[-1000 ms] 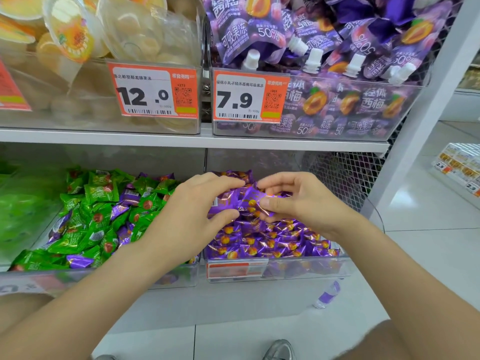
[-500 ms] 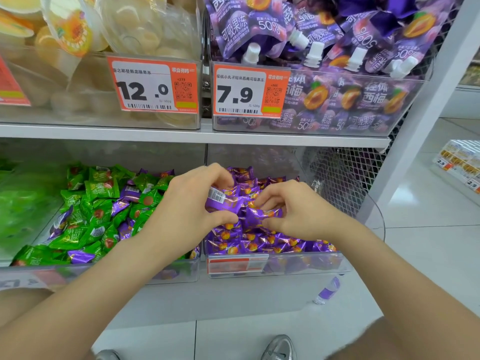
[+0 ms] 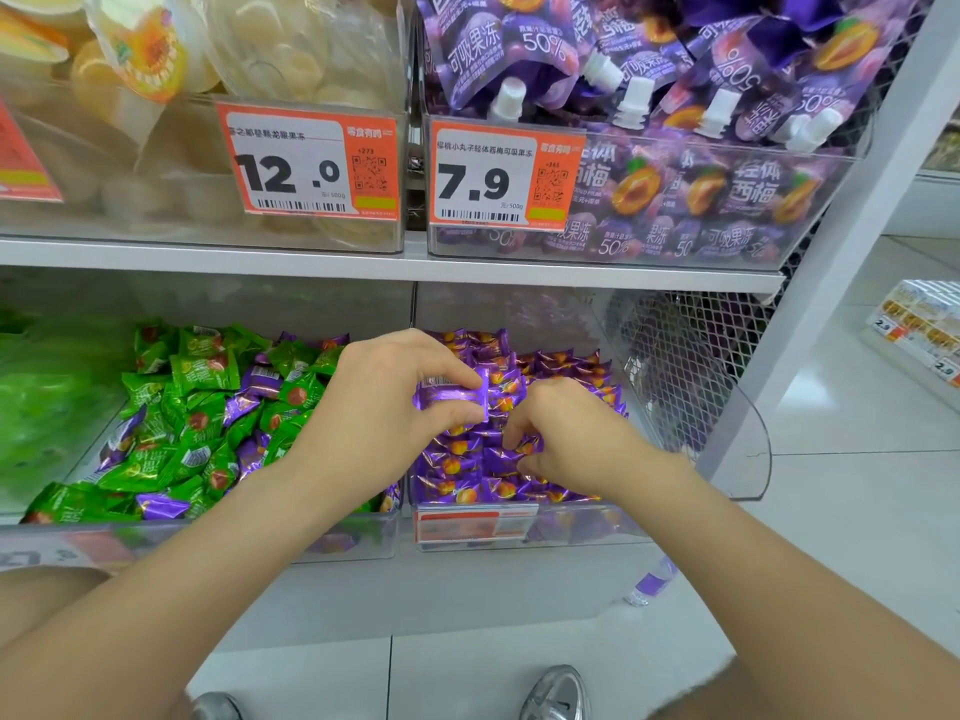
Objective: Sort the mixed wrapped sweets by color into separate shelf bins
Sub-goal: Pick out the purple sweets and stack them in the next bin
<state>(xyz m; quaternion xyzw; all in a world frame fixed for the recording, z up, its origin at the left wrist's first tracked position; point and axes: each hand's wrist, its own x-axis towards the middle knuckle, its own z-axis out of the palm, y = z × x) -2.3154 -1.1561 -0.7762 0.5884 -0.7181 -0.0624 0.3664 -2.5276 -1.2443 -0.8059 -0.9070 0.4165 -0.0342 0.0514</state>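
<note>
Two clear bins sit side by side on the lower shelf. The left bin (image 3: 270, 543) holds green wrapped sweets (image 3: 171, 444) with several purple ones (image 3: 260, 379) mixed in. The right bin (image 3: 582, 530) is full of purple sweets (image 3: 467, 467). Over the right bin, my left hand (image 3: 384, 407) pinches a purple sweet (image 3: 452, 400) between thumb and fingers. My right hand (image 3: 566, 433) is curled down into the purple pile, fingertips closed on a purple wrapper; the grip is partly hidden.
The shelf above carries a bin of yellow jelly cups (image 3: 156, 96) and a bin of purple spouted pouches (image 3: 649, 96), each with an orange price tag. A wire mesh panel (image 3: 675, 366) and a white upright (image 3: 852, 241) close the right side. A small bottle (image 3: 649, 584) lies on the floor.
Both hands have dropped lower into the purple bin. The right hand has gone from fingers stretched over the pile to curled into it, while the left keeps its purple sweet.
</note>
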